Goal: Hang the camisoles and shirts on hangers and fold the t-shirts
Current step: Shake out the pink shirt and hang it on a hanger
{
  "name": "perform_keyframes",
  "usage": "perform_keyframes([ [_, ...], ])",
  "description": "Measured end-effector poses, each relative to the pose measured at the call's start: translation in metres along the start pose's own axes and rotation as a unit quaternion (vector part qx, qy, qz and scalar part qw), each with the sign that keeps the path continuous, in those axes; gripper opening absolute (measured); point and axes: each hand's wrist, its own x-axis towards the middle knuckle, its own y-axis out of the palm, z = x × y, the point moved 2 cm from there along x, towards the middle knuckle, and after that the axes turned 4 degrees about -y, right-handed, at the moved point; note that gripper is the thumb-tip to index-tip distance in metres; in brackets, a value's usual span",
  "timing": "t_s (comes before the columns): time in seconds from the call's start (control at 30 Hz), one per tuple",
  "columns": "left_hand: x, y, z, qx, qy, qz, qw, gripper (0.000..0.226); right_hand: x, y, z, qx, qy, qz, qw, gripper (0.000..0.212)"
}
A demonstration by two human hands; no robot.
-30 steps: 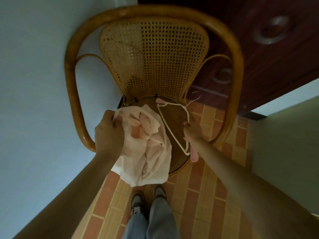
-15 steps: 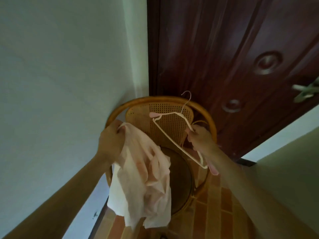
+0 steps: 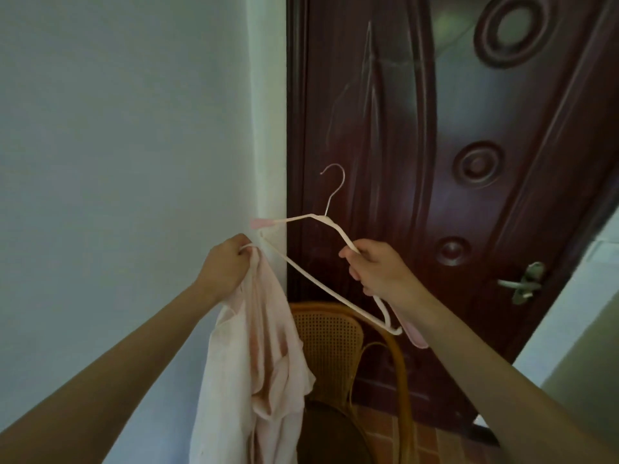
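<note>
A dark carved door [image 3: 435, 162] filled the right half of the frame and a pale wall [image 3: 117, 128] the left as you stood over a cane chair [image 3: 331, 343] at lower centre. A pale pink top [image 3: 254, 363], apparently a camisole, hung limp from the middle of the frame to the bottom edge, just left of the chair back. Your left hand [image 3: 222, 269] pinched its thin strap at the top, fingers curled round the cloth. Your right hand [image 3: 378, 267], at centre right, gripped the sloping arm of a pale hanger [image 3: 321, 286], tilted with its wire hook pointing up against the door and its pink-tipped end close to the strap. The step in hand looked to be threading that end through the strap: you would do well to hold the strap open and taut, slide the near end in first, then level the hanger so the second strap could seat without the thin fabric slipping off.
</note>
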Motion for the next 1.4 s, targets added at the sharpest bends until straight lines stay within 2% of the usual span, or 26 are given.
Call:
perform_keyframes([
  [0.27,0.055,-0.032,-0.048,0.055,0.038,-0.022,0.998,0.027,-0.023,-0.014,0.083,0.094,-0.019,0.018,0.995,0.021],
  [0.47,0.075,-0.039,-0.069,0.047,0.049,-0.010,0.998,0.024,-0.041,-0.007,0.117,0.230,0.006,0.046,0.972,0.018],
  [0.6,0.087,-0.038,-0.076,0.041,0.053,-0.014,0.998,0.024,-0.058,-0.010,0.123,0.280,0.020,0.049,0.958,0.023],
  [0.83,0.097,-0.028,-0.091,0.027,0.056,-0.048,0.997,0.029,-0.076,-0.023,0.126,0.291,0.011,0.052,0.955,0.022],
  [1.03,0.106,-0.024,-0.093,0.056,0.054,-0.083,0.993,0.031,-0.083,-0.031,0.133,0.280,0.007,0.064,0.958,0.021],
  [1.4,0.107,-0.011,-0.102,0.037,0.109,-0.047,0.992,0.026,-0.071,-0.024,0.128,0.288,0.004,0.052,0.956,0.023],
])
